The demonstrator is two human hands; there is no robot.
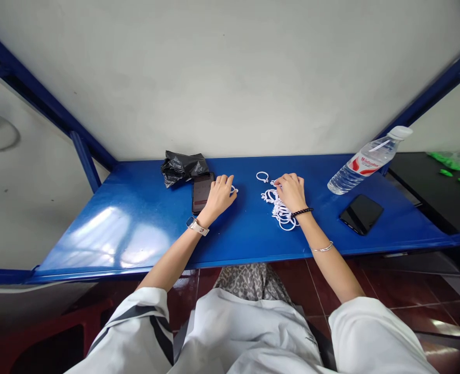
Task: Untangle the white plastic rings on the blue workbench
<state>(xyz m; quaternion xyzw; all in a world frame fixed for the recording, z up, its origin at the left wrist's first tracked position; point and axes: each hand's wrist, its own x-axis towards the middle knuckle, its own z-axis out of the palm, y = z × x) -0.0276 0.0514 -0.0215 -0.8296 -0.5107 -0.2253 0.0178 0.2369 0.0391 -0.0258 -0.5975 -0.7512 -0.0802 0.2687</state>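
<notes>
Both hands rest on a glossy blue metal surface (136, 228) that throws back pale window light on its left part. The left hand (219, 193) lies palm down with fingers loosely curled, its fingertips touching a small white plastic ring (234, 189) that peeks out at the hand's right edge; whether it is actually pinched cannot be told. A light-banded watch (197, 226) circles that wrist. The right hand (291, 190) sits with fingers bent on top of a tangled heap of white plastic rings (280, 209), thin round hoops piled over one another just left of and under the palm; its fingertips seem to nip one hoop at the far end of the heap, though the grip itself is too small to make out. A dark beaded bracelet (302, 212) and a slim silver bangle (322, 249) ring that forearm. One lone white ring (262, 176) lies flat just beyond the heap, apart from it. Beside the left hand, touching distance to its left, a dark smartphone (202, 191) lies face up, and behind it a crumpled black plastic bag (181, 166) shows shiny creases. Far right, a clear ribbed water bottle (368, 160) with a red-and-white label and white cap lies tilted on its side, and a second black phone (361, 213) rests flat near it.
</notes>
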